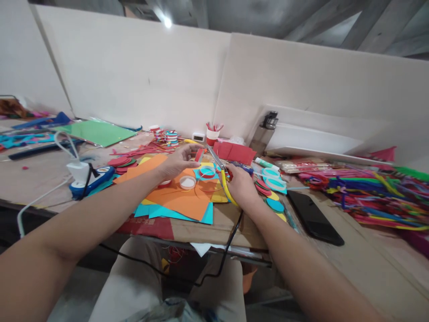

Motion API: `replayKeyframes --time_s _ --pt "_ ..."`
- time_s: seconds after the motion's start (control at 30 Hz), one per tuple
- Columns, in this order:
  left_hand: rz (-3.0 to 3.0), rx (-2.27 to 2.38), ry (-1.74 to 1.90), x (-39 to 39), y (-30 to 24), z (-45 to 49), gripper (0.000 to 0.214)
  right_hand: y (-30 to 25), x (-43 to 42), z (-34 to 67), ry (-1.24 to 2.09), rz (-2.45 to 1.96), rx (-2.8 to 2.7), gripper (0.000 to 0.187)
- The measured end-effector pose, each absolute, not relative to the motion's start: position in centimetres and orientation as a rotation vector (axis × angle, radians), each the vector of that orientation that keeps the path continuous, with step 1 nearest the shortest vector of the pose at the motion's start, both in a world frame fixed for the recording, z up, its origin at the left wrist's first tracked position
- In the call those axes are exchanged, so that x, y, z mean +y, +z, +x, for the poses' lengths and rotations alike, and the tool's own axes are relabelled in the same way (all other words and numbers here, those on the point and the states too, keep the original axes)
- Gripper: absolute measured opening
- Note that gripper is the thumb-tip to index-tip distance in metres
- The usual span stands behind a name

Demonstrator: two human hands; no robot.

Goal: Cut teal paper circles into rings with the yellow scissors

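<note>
In the middle of the table my left hand (179, 160) is curled, with a small red-and-white round piece (199, 155) between its thumb and fingers. My right hand (241, 184) grips scissors (226, 187) by their yellow handles. The metal blades point up and left toward the piece in my left hand. Below the hands lie sheets of orange paper (179, 200) over turquoise paper (174, 213). On the sheets stand a small white round cup (187, 182) and a red ring with a turquoise top (207, 171), near thin loops of pale strip.
Paper discs (275, 205), a glue stick (267, 164) and a black phone (315, 218) lie to the right, before piled pipe cleaners (372, 192). At left are a blue power strip (90, 181) and green sheets (97, 133). A bottle (264, 134) stands behind.
</note>
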State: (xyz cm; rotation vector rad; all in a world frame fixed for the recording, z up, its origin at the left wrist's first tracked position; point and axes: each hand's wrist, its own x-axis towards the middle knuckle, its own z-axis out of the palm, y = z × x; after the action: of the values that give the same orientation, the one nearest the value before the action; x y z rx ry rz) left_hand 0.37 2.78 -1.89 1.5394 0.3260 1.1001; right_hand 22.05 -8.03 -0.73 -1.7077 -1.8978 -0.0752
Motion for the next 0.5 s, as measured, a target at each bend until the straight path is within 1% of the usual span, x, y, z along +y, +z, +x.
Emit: replayKeyframes --time_s 0.13,0.27,0.37,0.5 --pt "1.479 0.313 1.105 2.6 -1.8 0.4 0.06 -0.5 -8.0 22.2 -0.01 -1.58 -1.873 0.027" --pt "1.329 0.275 1.044 1.9 -1.2 0.3 0.052 0.1 -8.2 22.0 -0.009 -1.452 -1.812 0.023" --pt "1.273 0.241 1.004 1.2 -0.6 0.2 0.052 0.4 -8.4 21.8 -0.031 -1.432 -1.804 0.029" --pt "1.241 0.176 0.985 0.8 -0.5 0.0 0.064 0.1 -8.5 21.7 -0.116 -1.47 -1.833 0.041"
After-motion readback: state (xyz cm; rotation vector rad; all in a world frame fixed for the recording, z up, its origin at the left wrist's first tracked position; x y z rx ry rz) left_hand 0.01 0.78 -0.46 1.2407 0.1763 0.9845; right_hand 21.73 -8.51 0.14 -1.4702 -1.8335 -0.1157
